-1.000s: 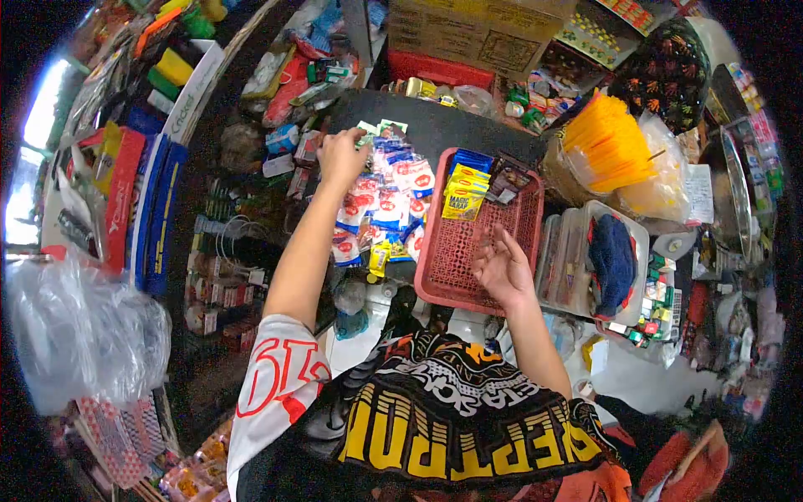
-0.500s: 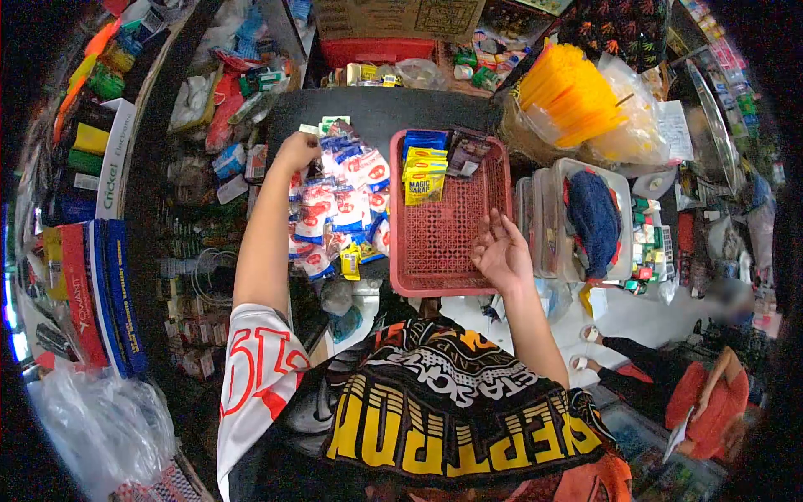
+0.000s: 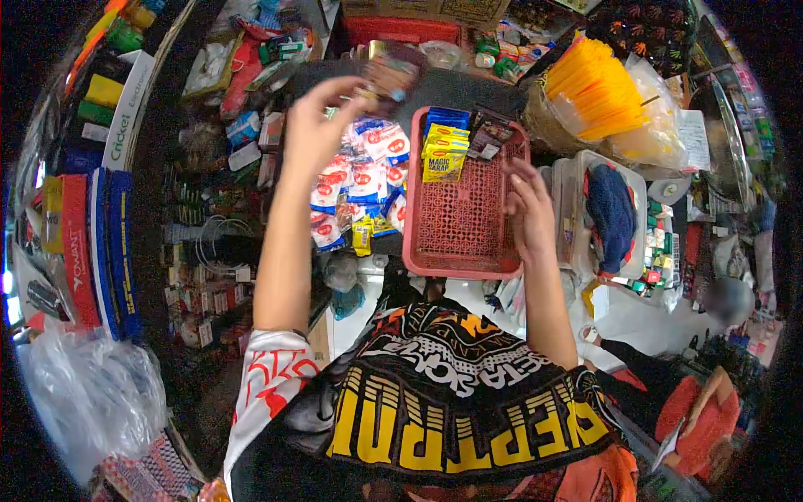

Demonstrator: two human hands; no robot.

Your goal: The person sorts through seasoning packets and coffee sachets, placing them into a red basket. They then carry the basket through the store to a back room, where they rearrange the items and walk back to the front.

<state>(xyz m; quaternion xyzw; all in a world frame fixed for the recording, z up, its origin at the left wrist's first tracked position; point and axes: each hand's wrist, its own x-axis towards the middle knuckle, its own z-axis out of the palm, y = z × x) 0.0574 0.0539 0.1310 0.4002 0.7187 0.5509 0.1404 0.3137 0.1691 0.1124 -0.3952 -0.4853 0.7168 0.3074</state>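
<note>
My left hand (image 3: 330,117) is closed on a dark brown sachet (image 3: 393,77), blurred by motion, raised above the far end of a pile of white, red and blue packets (image 3: 365,177). A yellow sachet (image 3: 362,237) lies at the near edge of that pile. To its right stands a pink plastic basket (image 3: 464,266) holding yellow Magic Sarap sachets (image 3: 444,159), blue sachets (image 3: 447,117) and dark brown packets (image 3: 490,135). My right hand (image 3: 533,213) is at the basket's right rim, fingers loosely bent and apart, with nothing visible in them.
Right of the basket are clear plastic containers with dark blue cloth (image 3: 611,217) on top. Behind them stands a bag of yellow sticks (image 3: 585,88). Packed shelves line the left, with plastic bags (image 3: 96,402) lower down. Another person (image 3: 698,418) sits at lower right.
My left hand has risen from the pile's far left and moved right, now with a dark brown sachet. My right hand has shifted to the basket's right rim. The camera view has shifted slightly.
</note>
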